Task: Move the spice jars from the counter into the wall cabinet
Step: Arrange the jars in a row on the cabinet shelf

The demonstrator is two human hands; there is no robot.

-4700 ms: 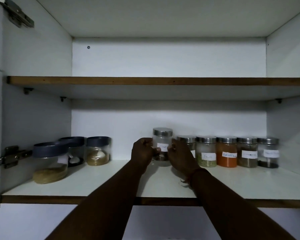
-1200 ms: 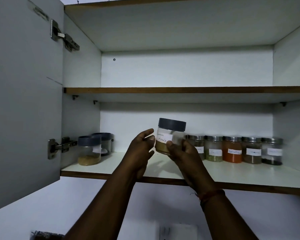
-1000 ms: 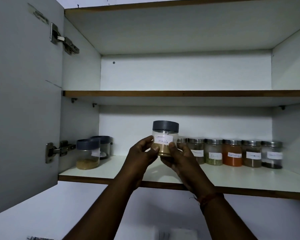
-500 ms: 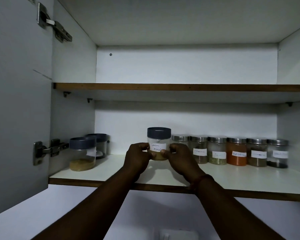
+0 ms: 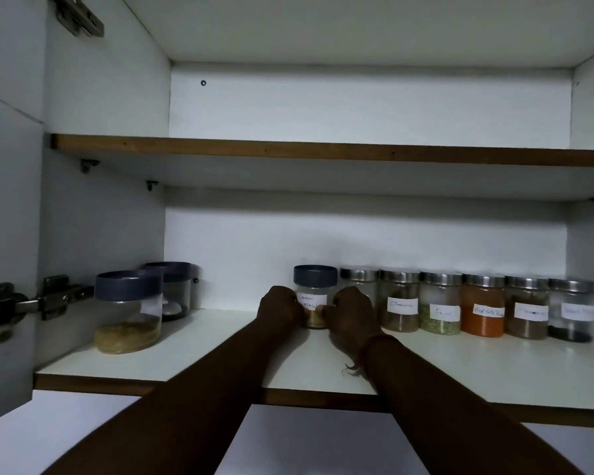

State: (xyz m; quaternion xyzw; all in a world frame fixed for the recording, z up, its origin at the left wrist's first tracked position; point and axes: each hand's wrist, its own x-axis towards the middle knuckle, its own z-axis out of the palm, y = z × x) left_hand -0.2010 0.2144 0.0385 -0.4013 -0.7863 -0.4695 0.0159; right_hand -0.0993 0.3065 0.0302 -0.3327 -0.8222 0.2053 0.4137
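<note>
In the head view, both hands grip one spice jar (image 5: 314,303) with a dark blue lid, standing on the lower shelf (image 5: 220,351) of the wall cabinet (image 5: 117,97). The left hand (image 5: 280,308) curls round its left side and the right hand (image 5: 352,313) round its right. Its white label reads "Garam Masal", the rest hidden by fingers.

Just to its right runs a row of steel-lidded jars along the back wall. One is mostly hidden behind the right hand. The next jar (image 5: 400,305) reads "Cinnamon"; the green-filled jar (image 5: 440,306) has a blurred word, perhaps "Fennel"; the orange-filled jar (image 5: 482,310) begins "Red". The last two labels are unreadable.

Well apart on the left stand two larger blue-lidded jars (image 5: 128,311), one behind the other. The cabinet is white inside with brown shelf edges, its door (image 5: 7,200) swung open on metal hinges, and the lighting is dim.
</note>
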